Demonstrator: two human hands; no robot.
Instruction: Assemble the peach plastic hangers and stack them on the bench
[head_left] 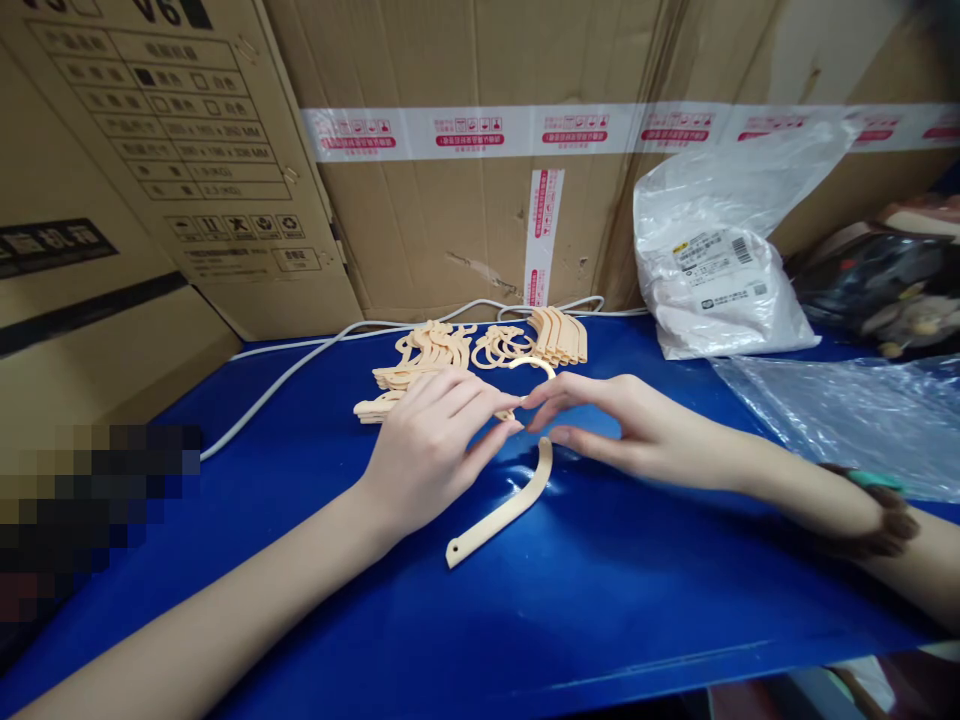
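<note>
My left hand is closed in a pinch over the middle of the table, with part of a beige, wood-like piece showing between its finger and thumb. Most of that piece is hidden by the fingers. My right hand meets it fingertip to fingertip, its thumb held apart from the bent fingers. Just beyond the fingertips is a thin curved beige piece, partly covered. A long beige strip, hooked at its far end and with a small hole at its near end, lies on the table below my hands.
Behind my hands are stacked wavy pieces, ring-shaped pieces and curved strips. A white cable crosses the blue table. Cardboard boxes wall the back and left. A white plastic bag and clear film lie right.
</note>
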